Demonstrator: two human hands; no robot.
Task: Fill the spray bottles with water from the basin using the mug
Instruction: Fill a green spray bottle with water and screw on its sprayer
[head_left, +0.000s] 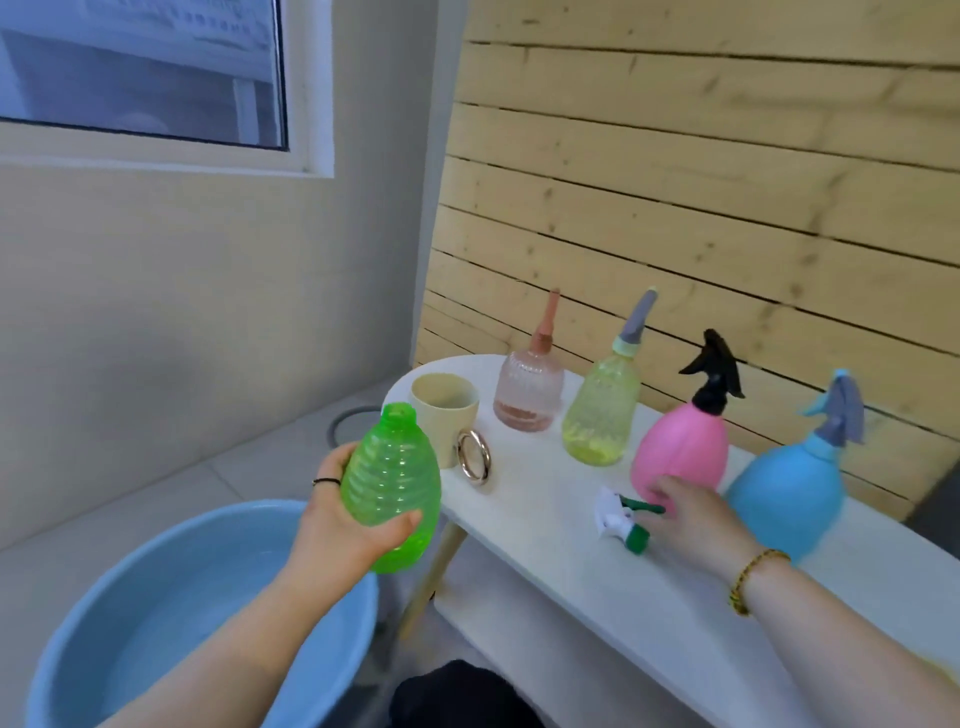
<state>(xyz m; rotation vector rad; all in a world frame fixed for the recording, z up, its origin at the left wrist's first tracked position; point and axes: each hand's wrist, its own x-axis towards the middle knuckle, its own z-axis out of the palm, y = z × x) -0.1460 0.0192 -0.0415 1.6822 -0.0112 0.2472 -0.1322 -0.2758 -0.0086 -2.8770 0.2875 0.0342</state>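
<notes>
Inspection finds the green bottle (387, 488) at centre-left of the frame, gripped round its lower body by the left hand (337, 519), fingers and thumb curled about it. It is held clear of the table (545, 493) and above the near rim of the basin (171, 561), which sits at lower left with water in it. The neck is open, points up and leans slightly left; the bottle appears empty. Holding it beside the basin would let spills drop back into the water. Its spray head (623, 519), white with green parts, lies on its side on the table at lower centre, off the bottle so the neck can take water. The right hand (696, 512) lies over the table with its fingertips at the head's green lever; blur hides whether they pinch it or only touch it. The two hands are well apart. The mug (444, 415), beige with a ring handle, stands upright on the left end of the table, just behind the green bottle and nearest the basin, within ready reach for dipping; neither hand is on it. Four capped bottles stand in a row toward the right: a rose bottle (527, 395), a yellow bottle (600, 410), a pink bottle (680, 447) and a blue bottle (789, 493). Assessment: filling of the green bottle has not begun, and the mug must be taken up next.
</notes>
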